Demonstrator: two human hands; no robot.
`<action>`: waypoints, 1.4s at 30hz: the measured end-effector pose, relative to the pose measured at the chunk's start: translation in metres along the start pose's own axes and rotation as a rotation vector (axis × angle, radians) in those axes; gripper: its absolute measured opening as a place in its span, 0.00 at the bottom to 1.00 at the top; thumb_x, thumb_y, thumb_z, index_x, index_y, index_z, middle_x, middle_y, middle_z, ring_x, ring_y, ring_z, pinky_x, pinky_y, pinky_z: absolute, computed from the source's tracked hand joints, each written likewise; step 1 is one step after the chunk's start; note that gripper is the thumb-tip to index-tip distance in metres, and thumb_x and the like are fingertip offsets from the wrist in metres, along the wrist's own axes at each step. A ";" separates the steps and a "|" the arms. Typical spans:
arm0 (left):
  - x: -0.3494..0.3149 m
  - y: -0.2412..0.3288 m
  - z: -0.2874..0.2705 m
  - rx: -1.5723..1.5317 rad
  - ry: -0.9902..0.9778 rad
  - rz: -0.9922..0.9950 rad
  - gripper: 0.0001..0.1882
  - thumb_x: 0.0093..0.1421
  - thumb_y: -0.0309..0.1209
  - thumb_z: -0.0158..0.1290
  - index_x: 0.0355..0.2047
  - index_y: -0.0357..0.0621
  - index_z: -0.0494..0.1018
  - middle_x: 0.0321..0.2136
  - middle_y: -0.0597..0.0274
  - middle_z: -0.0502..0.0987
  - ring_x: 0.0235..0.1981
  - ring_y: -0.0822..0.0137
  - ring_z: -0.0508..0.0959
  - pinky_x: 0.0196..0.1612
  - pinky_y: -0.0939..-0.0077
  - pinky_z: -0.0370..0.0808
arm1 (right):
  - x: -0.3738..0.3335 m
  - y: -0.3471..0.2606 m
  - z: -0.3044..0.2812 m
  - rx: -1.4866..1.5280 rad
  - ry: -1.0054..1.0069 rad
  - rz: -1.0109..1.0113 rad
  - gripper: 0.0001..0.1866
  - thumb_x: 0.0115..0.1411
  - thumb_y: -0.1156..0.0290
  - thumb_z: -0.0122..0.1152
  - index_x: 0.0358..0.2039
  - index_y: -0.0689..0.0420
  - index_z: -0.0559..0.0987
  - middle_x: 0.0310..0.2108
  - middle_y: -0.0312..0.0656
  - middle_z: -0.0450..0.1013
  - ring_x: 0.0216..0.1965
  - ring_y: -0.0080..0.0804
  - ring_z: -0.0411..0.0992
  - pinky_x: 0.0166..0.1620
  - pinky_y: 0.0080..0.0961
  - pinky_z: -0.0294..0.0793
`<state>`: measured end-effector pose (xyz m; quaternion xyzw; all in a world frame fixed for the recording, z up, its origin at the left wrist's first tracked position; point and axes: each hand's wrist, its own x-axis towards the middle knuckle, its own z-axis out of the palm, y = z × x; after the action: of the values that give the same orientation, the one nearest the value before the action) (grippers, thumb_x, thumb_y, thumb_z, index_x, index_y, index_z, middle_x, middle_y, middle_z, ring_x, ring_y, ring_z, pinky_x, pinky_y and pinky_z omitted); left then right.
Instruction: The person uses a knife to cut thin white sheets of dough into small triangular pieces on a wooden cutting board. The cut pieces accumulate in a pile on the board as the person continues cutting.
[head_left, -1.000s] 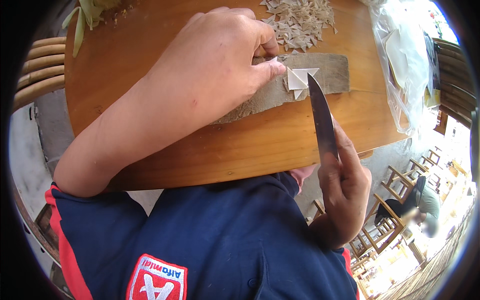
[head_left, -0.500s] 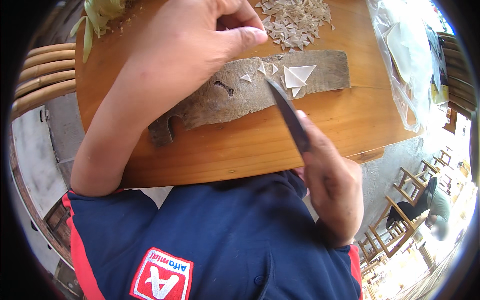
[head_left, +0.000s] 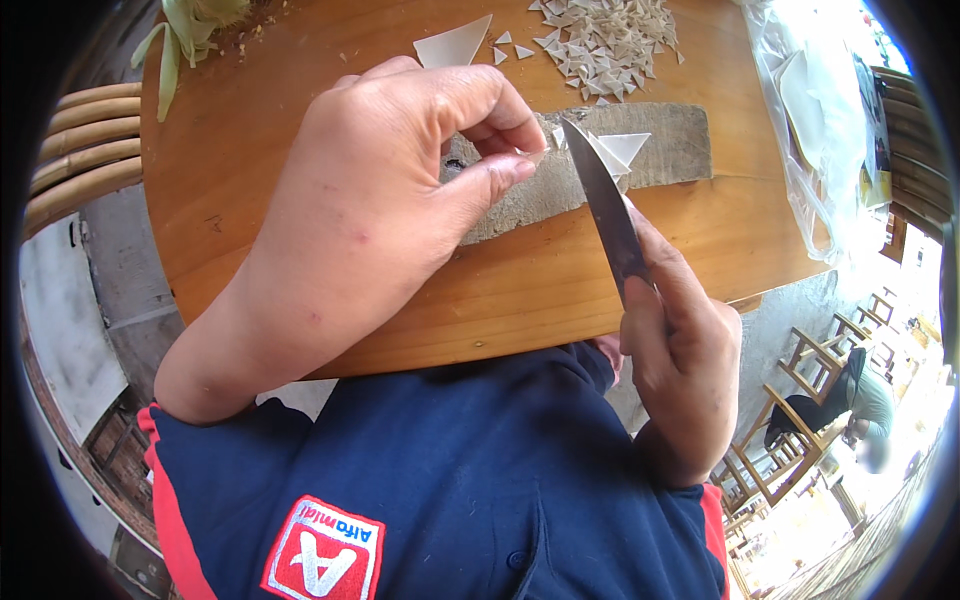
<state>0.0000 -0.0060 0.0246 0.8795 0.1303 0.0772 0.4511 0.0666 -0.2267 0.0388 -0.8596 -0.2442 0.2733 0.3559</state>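
My right hand is closed round the handle of a dark-bladed knife, its blade pointing up and away over the wooden board. Beside the blade tip lie thin white triangular pieces, a larger one overlapping smaller ones. My left hand hovers above the board's left part, thumb and forefinger pinched together. A sliver of a small white triangle shows at those fingertips, mostly hidden by them. That hand and wrist cover the board's left end.
A heap of small white triangles lies beyond the board. Left of it are a larger white sheet piece and several loose triangles. Pale green husks sit at the far left, a clear plastic bag at the right. Someone bends near chairs at right.
My left hand has come down and toward me from the heap to the board, and now pinches a small triangle. The knife has shifted slightly right, its tip nearer the white pieces.
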 end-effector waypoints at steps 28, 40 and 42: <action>-0.014 -0.016 -0.001 0.328 0.070 0.348 0.12 0.52 0.20 0.64 0.38 0.44 0.83 0.30 0.61 0.78 0.32 0.61 0.74 0.37 0.67 0.69 | -0.005 -0.004 0.000 -0.066 -0.072 -0.110 0.30 0.60 0.87 0.58 0.63 0.55 0.75 0.32 0.52 0.79 0.26 0.44 0.80 0.33 0.34 0.77; -0.019 -0.017 0.002 0.395 0.044 0.411 0.15 0.47 0.18 0.66 0.38 0.42 0.84 0.33 0.61 0.76 0.30 0.61 0.73 0.34 0.66 0.69 | -0.001 -0.002 0.005 -0.230 -0.048 -0.204 0.34 0.57 0.87 0.58 0.65 0.52 0.74 0.23 0.48 0.75 0.23 0.42 0.77 0.29 0.37 0.75; -0.020 -0.017 0.001 0.406 0.046 0.415 0.15 0.47 0.18 0.66 0.37 0.41 0.83 0.34 0.61 0.76 0.30 0.61 0.73 0.34 0.66 0.69 | -0.001 -0.003 0.006 -0.244 -0.044 -0.218 0.35 0.57 0.87 0.58 0.65 0.52 0.73 0.22 0.47 0.75 0.22 0.41 0.77 0.28 0.37 0.75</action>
<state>-0.0217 -0.0030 0.0096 0.9576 -0.0296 0.1604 0.2375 0.0611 -0.2222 0.0378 -0.8587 -0.3752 0.2202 0.2711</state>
